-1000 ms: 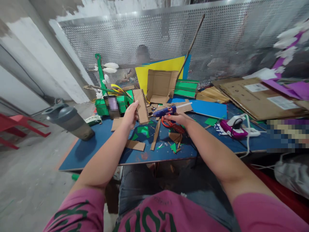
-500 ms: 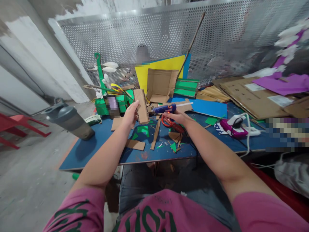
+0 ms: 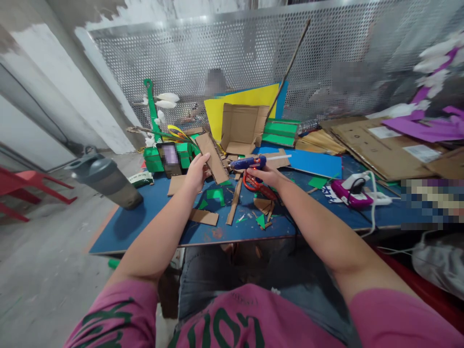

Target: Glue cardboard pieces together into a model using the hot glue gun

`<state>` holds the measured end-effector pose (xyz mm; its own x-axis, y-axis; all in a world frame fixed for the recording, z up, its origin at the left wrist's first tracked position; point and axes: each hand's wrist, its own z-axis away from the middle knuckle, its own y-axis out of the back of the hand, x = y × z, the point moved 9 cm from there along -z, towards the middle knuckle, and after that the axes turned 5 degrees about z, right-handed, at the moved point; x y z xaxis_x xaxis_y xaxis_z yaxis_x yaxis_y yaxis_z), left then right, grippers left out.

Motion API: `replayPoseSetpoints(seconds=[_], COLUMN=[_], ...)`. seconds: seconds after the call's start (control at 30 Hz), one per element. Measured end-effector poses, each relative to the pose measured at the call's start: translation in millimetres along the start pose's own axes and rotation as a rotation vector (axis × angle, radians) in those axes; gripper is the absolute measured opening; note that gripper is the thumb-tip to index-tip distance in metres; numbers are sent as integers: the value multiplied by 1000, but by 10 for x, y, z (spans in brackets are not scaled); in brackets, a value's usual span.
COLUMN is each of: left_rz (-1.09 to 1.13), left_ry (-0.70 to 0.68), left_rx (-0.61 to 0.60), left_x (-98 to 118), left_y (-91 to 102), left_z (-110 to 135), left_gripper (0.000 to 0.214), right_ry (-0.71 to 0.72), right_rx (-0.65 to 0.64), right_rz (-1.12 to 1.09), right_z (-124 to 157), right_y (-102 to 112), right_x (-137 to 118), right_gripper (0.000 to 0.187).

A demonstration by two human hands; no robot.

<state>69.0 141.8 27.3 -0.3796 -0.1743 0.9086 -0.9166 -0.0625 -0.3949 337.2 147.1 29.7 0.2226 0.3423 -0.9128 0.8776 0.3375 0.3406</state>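
Note:
My left hand (image 3: pixel 197 173) is closed on a strip of cardboard (image 3: pixel 212 157), which it holds tilted above the table with the thumb on its face. In my right hand (image 3: pixel 270 175) is a blue glue gun (image 3: pixel 250 163) with a white glue stick poking out of its back end. The nozzle points left at the right edge of the cardboard strip; whether it touches, I cannot tell. Below the hands lie green scraps (image 3: pixel 216 195) and narrow cardboard offcuts (image 3: pixel 234 200). An orange-red handle (image 3: pixel 250 182) shows just under the gun.
An open cardboard box (image 3: pixel 241 128) stands behind the hands, before a yellow sheet (image 3: pixel 213 116). A grey shaker bottle (image 3: pixel 108 179) is at the left. On the right are a purple power strip (image 3: pixel 350 193) with cables and flattened cardboard (image 3: pixel 377 145). A long stick (image 3: pixel 290 67) leans upright.
The cardboard strip has turned in my left hand, its top leaning further left and its lower end swinging right towards the nozzle. My right hand and the glue gun hold nearly still.

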Motion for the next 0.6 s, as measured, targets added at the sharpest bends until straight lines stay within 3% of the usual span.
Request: replayPoseSetpoints(seconds=[0.27,0.6], left_rz=[-26,-63], left_ry=[-32,-49], left_rx=[-33,-7], left_x=[51,118], left_y=[-67,-90], left_z=[54,104], left_gripper=[57,58], right_ry=[50,77], right_rx=[87,94], right_rz=[11,72], right_z=[-37,-15], right_y=[57,101], right_x=[-15,-36], right_gripper=[51,47])
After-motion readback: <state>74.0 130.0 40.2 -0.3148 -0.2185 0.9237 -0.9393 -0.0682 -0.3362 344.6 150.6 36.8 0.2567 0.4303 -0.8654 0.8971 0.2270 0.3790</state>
